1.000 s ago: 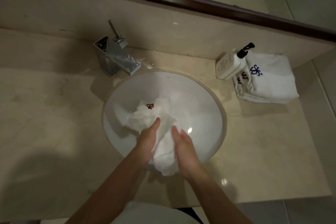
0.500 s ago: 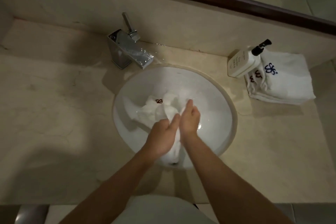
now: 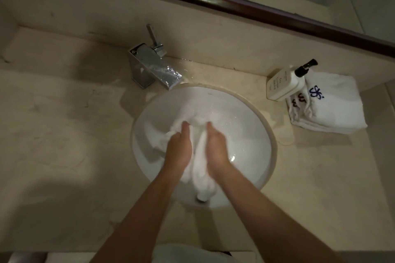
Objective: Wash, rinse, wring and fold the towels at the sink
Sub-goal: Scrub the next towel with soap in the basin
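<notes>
I've got both hands in the sink (image 3: 252, 117) — left hand (image 3: 178, 147) and right hand (image 3: 215, 145) flat-ish against a wet white towel (image 3: 199, 156), pressing it between the palms; fingers look mostly straight, so the grip reads as wide, pressing rather than curled round. The towel bunches toward the far side of the basin and trails down to the near edge by the drain, likely kept over the bowl so water runs off there. I'd call this the wash/scrub step, wringing not yet done. Faucet (image 3: 154, 68) sits far left on the worktop (image 3: 64, 134); soap bottle (image 3: 284, 83) and folded towels (image 3: 331, 104) sit far right, well apart from the splashing.
</notes>
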Motion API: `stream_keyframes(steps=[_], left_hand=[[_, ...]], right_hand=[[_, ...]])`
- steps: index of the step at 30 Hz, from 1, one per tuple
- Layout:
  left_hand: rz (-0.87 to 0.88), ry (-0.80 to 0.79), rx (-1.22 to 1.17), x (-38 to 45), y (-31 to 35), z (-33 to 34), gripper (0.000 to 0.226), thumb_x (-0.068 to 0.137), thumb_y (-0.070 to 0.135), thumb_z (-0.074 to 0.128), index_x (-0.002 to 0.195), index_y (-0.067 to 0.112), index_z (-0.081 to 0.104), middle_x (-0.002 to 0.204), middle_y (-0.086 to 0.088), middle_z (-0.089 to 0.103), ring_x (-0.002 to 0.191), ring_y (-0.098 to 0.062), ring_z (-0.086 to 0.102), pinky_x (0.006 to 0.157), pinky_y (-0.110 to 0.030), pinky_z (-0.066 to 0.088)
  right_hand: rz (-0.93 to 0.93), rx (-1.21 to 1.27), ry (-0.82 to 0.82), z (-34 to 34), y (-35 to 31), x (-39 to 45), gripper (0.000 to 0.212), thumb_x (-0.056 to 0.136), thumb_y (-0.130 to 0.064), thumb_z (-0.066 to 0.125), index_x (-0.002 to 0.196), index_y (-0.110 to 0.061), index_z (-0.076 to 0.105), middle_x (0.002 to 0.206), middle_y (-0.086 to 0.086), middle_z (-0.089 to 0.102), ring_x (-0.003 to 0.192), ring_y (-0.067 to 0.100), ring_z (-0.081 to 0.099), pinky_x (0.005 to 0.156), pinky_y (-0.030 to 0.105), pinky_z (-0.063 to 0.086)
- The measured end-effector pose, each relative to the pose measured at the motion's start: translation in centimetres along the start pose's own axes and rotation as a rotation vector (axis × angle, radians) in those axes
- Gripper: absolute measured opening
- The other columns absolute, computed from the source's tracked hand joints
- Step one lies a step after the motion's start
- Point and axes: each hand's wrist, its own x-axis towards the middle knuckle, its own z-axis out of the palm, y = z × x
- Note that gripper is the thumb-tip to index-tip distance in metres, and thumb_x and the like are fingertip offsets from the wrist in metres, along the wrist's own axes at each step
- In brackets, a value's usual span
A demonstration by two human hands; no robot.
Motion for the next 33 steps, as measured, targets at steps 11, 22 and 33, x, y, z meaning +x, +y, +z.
stream_keyframes(steps=[11, 22, 33], left_hand=[[0.024, -0.060, 0.070, 0.1, 0.7, 1.2, 0.056, 0.106, 0.047, 0.020, 0.079, 0.016, 0.058, 0.087, -0.008, 0.068, 0.075, -0.017, 0.060, 0.060, -0.021, 0.040], [-0.160, 0.007, -0.202, 0.9, 1.5, 0.5, 0.069, 0.099, 0.062, 0.026, 0.117, 0.009, 0.067, 0.113, -0.013, 0.070, 0.103, -0.030, 0.065, 0.096, -0.033, 0.048], [-0.074, 0.178, -0.166, 1.1, -2.7, -1.0, 0.029, 0.091, 0.003, 0.046, 0.064, 0.013, 0.049, 0.060, -0.001, 0.047, 0.063, -0.021, 0.040, 0.049, -0.022, 0.034]], right_hand=[[-0.298, -0.286, 0.056, 1.1, -0.1, 0.1, 0.045, 0.099, -0.050, 0.041, 0.071, -0.018, 0.055, 0.073, 0.001, 0.059, 0.081, 0.025, 0.061, 0.084, 0.045, 0.050], [-0.128, 0.032, -0.088, 0.4, 0.7, -0.7, 0.043, 0.098, -0.040, 0.052, 0.085, -0.001, 0.063, 0.074, 0.012, 0.061, 0.069, 0.019, 0.061, 0.065, 0.033, 0.051], [0.290, 1.014, 0.030, -8.0, 1.9, 0.5, 0.033, 0.102, -0.034, 0.046, 0.111, -0.010, 0.066, 0.110, 0.013, 0.068, 0.097, 0.029, 0.069, 0.086, 0.045, 0.054]])
